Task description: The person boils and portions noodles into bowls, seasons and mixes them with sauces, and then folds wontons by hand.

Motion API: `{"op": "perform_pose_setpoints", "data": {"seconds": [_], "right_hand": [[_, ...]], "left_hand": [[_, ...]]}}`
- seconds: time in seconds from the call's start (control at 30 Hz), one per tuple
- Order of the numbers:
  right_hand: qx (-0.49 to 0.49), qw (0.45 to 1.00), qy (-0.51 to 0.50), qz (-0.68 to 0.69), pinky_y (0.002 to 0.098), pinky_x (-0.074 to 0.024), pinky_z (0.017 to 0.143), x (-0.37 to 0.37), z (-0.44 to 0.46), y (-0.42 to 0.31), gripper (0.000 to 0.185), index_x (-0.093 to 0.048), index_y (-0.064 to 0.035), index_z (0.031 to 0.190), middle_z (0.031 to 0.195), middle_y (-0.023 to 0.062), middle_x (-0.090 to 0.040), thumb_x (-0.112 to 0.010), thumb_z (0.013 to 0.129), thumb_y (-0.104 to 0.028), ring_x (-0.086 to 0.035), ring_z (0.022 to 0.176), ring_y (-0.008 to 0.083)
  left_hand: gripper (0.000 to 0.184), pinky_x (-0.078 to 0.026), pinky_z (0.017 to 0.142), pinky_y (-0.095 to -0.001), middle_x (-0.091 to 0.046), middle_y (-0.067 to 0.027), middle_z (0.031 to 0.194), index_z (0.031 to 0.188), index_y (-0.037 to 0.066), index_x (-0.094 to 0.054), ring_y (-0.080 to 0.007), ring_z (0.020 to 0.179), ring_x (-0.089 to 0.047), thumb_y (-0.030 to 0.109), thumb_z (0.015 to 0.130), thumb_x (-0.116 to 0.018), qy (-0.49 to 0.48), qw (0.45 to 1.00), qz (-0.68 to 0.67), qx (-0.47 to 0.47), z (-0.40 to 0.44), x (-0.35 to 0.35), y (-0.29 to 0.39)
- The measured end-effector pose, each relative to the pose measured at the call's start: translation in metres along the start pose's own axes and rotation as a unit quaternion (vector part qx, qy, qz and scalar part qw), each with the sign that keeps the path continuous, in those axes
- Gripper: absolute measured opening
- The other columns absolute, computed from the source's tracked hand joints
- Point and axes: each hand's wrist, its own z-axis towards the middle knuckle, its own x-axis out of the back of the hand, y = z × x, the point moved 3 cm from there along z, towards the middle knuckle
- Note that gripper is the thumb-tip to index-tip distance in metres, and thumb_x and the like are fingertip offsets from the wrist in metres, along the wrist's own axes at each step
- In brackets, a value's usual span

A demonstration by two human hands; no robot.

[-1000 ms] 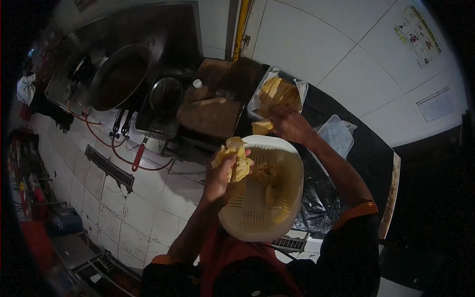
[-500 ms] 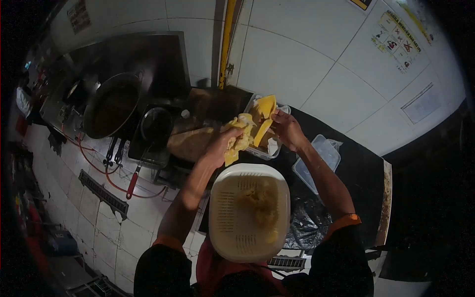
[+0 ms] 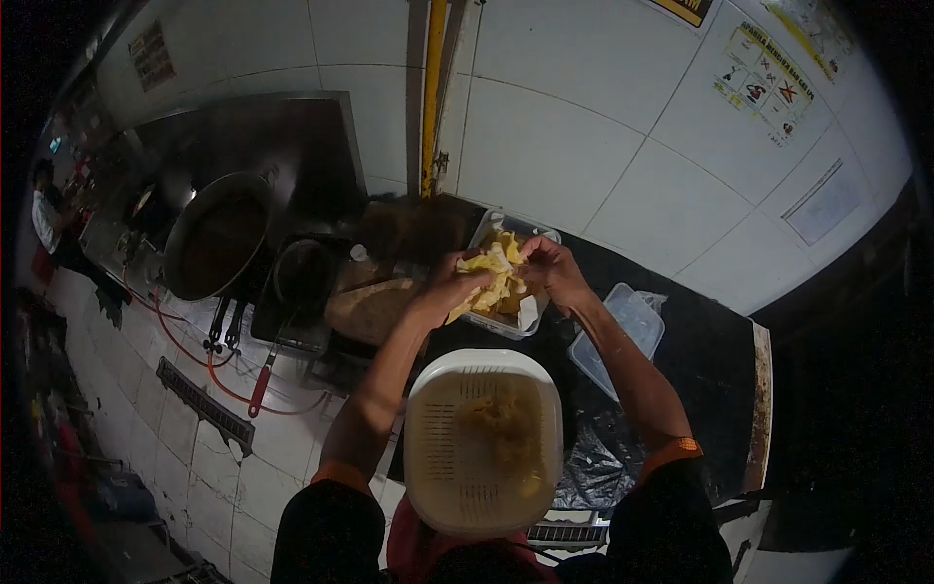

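Note:
My left hand (image 3: pixel 452 294) is closed around a crumpled bunch of soft yellow sheets (image 3: pixel 496 282), which look like thin dough wrappers. At the right edge of the bunch, my right hand (image 3: pixel 555 273) has its fingers pinched together on the sheets. Both hands are over a clear plastic container (image 3: pixel 514 332) with more yellow pieces and some white paper in it. Nearer my body stands a cream slotted basket (image 3: pixel 428 362) with a yellowish-brown mass (image 3: pixel 501 419) inside.
On the left are a large wok (image 3: pixel 219 238), a dark tray (image 3: pixel 292 326) with a red-handled strainer (image 3: pixel 261 387), and a brown board (image 3: pixel 368 311). A translucent lid (image 3: pixel 623 336) and black plastic bag (image 3: pixel 598 453) lie on the right. A person (image 3: pixel 53 219) stands far left.
My right hand has brought the yellow sheet it held up down to the bunch in my left hand. Both hands are now closer together. The view has tilted up slightly.

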Motion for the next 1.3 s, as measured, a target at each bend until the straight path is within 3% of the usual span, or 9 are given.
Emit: {"op": "perform_pose_setpoints", "data": {"seconds": [0.5,0.6,0.67,0.7,0.77,0.97,1.1,1.17,1.3], "right_hand": [[0.018,0.979,0.166,0.117,0.0272,-0.0445,0.076,0.032,0.007,-0.008,0.015,-0.054,-0.0083,0.082,0.083,-0.0005,-0.056,-0.067,0.079,-0.002,-0.053,0.077,0.0102],[-0.015,0.989,0.147,-0.032,0.0281,-0.0451,0.078,0.035,0.009,-0.002,0.012,-0.057,-0.0062,0.087,0.086,0.0014,-0.057,-0.067,0.080,-0.005,-0.056,0.082,0.0133],[0.152,0.852,0.196,-0.462,0.0306,-0.0459,0.081,0.022,0.005,-0.014,0.014,-0.058,-0.0045,0.096,0.090,0.0038,-0.060,-0.064,0.084,-0.009,-0.057,0.088,0.0165],[0.155,0.851,0.197,-0.462,0.0306,-0.0459,0.081,0.007,0.006,-0.021,0.014,-0.058,-0.0045,0.096,0.090,0.0038,-0.060,-0.064,0.084,-0.009,-0.057,0.088,0.0165],[0.020,0.991,0.031,-0.125,0.0284,-0.0468,0.076,-0.036,0.007,-0.030,0.017,-0.059,-0.0038,0.097,0.091,0.0056,-0.060,-0.062,0.087,-0.016,-0.057,0.086,0.0140],[-0.034,0.990,0.071,0.118,0.0237,-0.0464,0.071,-0.035,0.010,-0.026,0.025,-0.055,-0.0032,0.107,0.092,0.0047,-0.060,-0.059,0.089,-0.019,-0.056,0.079,0.0107],[0.144,0.964,0.137,-0.175,0.0281,-0.0487,0.071,-0.038,-0.007,-0.061,0.022,-0.057,-0.0021,0.103,0.090,0.0073,-0.060,-0.063,0.085,-0.014,-0.059,0.076,0.0162],[0.193,0.868,0.060,-0.453,0.0334,-0.0511,0.071,-0.045,-0.021,-0.088,0.019,-0.060,-0.0014,0.098,0.093,0.0133,-0.061,-0.064,0.082,-0.009,-0.062,0.078,0.0238],[0.156,0.754,0.029,-0.637,0.0371,-0.0520,0.067,-0.035,-0.044,-0.099,0.009,-0.065,-0.0018,0.088,0.084,0.0148,-0.062,-0.060,0.081,-0.005,-0.062,0.072,0.0295]], "left_hand": [[0.039,-0.048,0.084,-0.0312,-0.060,-0.0116,0.101,0.118,0.000,-0.051,-0.0187,0.090,-0.060,0.013,0.081,-0.059,-0.009,0.967,-0.254,0.007,-0.019,0.038,-0.004],[0.046,-0.047,0.084,-0.0317,-0.060,-0.0122,0.100,0.124,-0.001,-0.047,-0.0197,0.089,-0.060,0.016,0.082,-0.057,-0.038,0.969,-0.243,-0.014,-0.027,0.033,0.012],[0.049,-0.046,0.085,-0.0314,-0.060,-0.0120,0.100,0.127,-0.001,-0.045,-0.0195,0.090,-0.060,0.017,0.083,-0.056,-0.052,0.970,-0.235,-0.021,-0.028,0.030,0.018],[0.051,-0.046,0.085,-0.0309,-0.059,-0.0123,0.102,0.128,-0.001,-0.044,-0.0191,0.091,-0.059,0.018,0.083,-0.056,-0.080,0.969,-0.232,-0.024,-0.026,0.026,0.020],[0.052,-0.046,0.085,-0.0304,-0.058,-0.0127,0.104,0.130,-0.001,-0.043,-0.0188,0.092,-0.059,0.018,0.083,-0.056,-0.111,0.967,-0.229,-0.024,-0.022,0.017,0.022],[0.049,-0.048,0.083,-0.0327,-0.058,-0.0120,0.105,0.129,0.002,-0.043,-0.0196,0.094,-0.058,0.020,0.085,-0.055,-0.087,0.969,-0.227,-0.035,-0.025,0.002,0.045],[0.040,-0.050,0.076,-0.0293,-0.058,-0.0106,0.105,0.121,0.001,-0.050,-0.0177,0.090,-0.059,0.025,0.089,-0.052,-0.005,0.974,-0.224,-0.010,-0.037,-0.006,0.053],[0.042,-0.049,0.072,-0.0276,-0.058,-0.0102,0.106,0.121,0.001,-0.050,-0.0162,0.093,-0.058,0.027,0.089,-0.054,-0.018,0.978,-0.209,0.013,-0.040,0.001,0.042],[0.042,-0.049,0.080,-0.0302,-0.057,-0.0100,0.107,0.120,0.001,-0.050,-0.0173,0.098,-0.058,0.026,0.087,-0.059,0.002,0.981,-0.190,0.031,-0.066,-0.012,0.039]]}}
